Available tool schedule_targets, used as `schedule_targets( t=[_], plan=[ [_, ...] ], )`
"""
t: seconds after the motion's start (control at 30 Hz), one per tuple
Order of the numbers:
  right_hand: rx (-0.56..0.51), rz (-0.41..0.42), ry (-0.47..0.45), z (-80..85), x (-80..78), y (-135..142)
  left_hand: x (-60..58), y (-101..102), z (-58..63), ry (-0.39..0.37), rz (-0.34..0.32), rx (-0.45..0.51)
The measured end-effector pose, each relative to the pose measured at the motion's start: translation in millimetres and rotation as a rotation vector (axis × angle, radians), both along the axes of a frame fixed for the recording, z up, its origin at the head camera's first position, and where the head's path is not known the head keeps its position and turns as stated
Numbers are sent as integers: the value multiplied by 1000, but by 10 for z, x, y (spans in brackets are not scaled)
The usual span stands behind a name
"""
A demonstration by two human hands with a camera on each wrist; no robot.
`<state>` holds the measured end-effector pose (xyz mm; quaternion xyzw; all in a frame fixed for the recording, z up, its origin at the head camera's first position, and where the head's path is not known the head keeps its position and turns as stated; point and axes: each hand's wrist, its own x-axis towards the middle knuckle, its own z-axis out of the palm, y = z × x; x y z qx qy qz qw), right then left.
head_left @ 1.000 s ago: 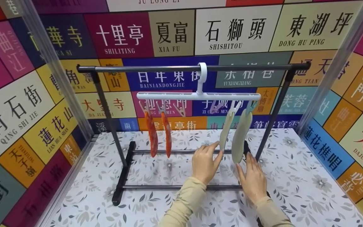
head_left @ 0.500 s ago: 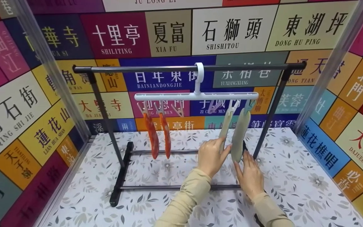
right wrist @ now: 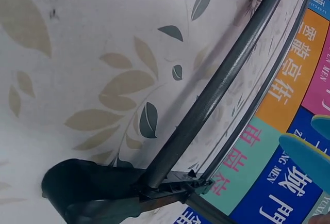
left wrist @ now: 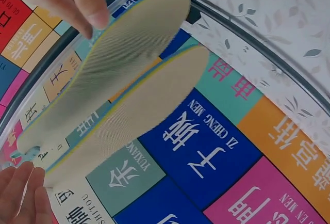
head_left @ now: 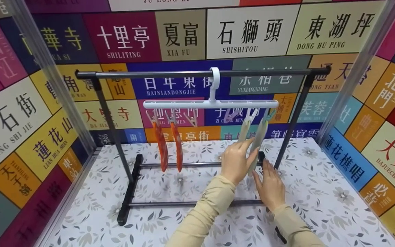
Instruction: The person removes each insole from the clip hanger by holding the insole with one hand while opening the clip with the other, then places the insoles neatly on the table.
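Two pale insoles hang from clips on the right part of a white hanger (head_left: 180,104). In the left wrist view, the nearer insole (left wrist: 160,82) and the farther insole (left wrist: 131,41) show grey mesh faces with blue and yellow edges. My left hand (head_left: 236,164) is at the pale pair, its thumb overlapping the right insole (head_left: 262,133) and its fingers extended by the left insole (head_left: 244,129). My right hand (head_left: 271,187) stands just right of the pair's lower ends, fingers straight. On the hanger's left hang two orange-red insoles (head_left: 162,147).
A dark metal rack (head_left: 115,133) carries the hanger on its top bar, its feet on a leaf-patterned tabletop (head_left: 91,212). Unused clips, one pink (head_left: 191,120) and one purple (head_left: 231,116), hang between the pairs. Colourful panels with lettering line the walls behind and beside.
My left hand has moved up and right along the pale insoles. The right pale insole has turned from its broad face to a narrow edge. My right hand stays beside it.
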<state>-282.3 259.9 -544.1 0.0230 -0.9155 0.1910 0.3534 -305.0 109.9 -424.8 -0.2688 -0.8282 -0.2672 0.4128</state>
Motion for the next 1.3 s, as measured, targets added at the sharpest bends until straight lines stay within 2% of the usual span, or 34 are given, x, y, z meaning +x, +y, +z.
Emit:
schedule_targets(
  t=[0.3,0.53,0.73,1.07,1.3],
  plan=[
    [-9,-7,-68,76,-28,11,-7,130,169,-18,-14,5],
    [-11,-4,-32,85,-54,29,-6,210,295,-35,-22,-1],
    [-12,-7,2,74,-86,68,-56,265,389,-34,-16,-1],
    [-37,-15,-103,58,-102,119,-119,365,522,-55,-38,-9],
    [-6,-45,-120,7,-142,108,-158,406,585,-58,-33,-14]
  ],
)
